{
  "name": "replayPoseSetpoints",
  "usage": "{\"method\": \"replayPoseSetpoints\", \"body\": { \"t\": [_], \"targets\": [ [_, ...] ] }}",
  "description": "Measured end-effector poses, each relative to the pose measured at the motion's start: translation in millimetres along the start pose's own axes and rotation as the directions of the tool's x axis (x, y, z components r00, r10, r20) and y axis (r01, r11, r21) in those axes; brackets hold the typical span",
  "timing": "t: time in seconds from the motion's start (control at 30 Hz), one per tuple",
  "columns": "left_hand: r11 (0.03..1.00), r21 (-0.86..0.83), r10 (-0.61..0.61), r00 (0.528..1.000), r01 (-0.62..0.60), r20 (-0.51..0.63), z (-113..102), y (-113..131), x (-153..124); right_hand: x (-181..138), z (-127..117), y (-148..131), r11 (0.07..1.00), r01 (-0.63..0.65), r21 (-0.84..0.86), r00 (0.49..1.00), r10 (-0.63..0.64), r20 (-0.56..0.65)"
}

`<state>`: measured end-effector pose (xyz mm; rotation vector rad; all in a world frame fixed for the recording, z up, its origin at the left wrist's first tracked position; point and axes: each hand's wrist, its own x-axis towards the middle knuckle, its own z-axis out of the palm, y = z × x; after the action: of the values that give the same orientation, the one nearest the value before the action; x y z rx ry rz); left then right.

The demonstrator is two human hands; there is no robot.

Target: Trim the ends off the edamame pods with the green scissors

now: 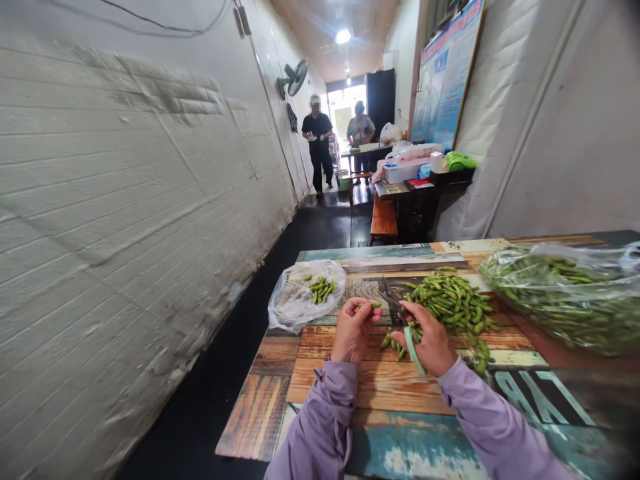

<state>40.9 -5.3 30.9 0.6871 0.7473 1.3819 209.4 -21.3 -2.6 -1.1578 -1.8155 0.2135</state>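
Note:
My left hand [352,328] pinches a green soybean pod [373,304] between thumb and fingers. In my right hand [431,340] is a pair of scissors with a pale green handle [414,350]; its dark blades point toward the pod and are partly lost against the table pattern. A heap of green pods [450,300] lies just beyond and right of my right hand, with a few loose ones under it. To the left, a clear plastic bag [285,300] lies spread on the table with a small group of pods [323,289] on it.
A large clear bag of pods [565,293] stands at the table's right. The patterned wooden table [280,393] has its left edge near the aisle. Two people, one in black [318,143] and one in grey [361,130], stand far back. A bench [384,217] stands beyond the table.

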Motion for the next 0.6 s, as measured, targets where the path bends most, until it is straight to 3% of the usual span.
{"method": "replayPoseSetpoints", "body": {
  "t": [0.23,0.6],
  "targets": [
    [1.000,-0.028,0.000,1.000,0.000,-0.010,2.5,-3.1,-1.4,-1.1,0.0,7.5,0.987,0.082,-0.137,0.991,-0.066,0.119],
    [0.997,0.076,0.002,0.999,-0.004,0.033,9.3,-5.7,-5.4,1.7,-9.7,4.6,0.991,0.051,-0.122,0.992,-0.035,0.124]
  ]
}}
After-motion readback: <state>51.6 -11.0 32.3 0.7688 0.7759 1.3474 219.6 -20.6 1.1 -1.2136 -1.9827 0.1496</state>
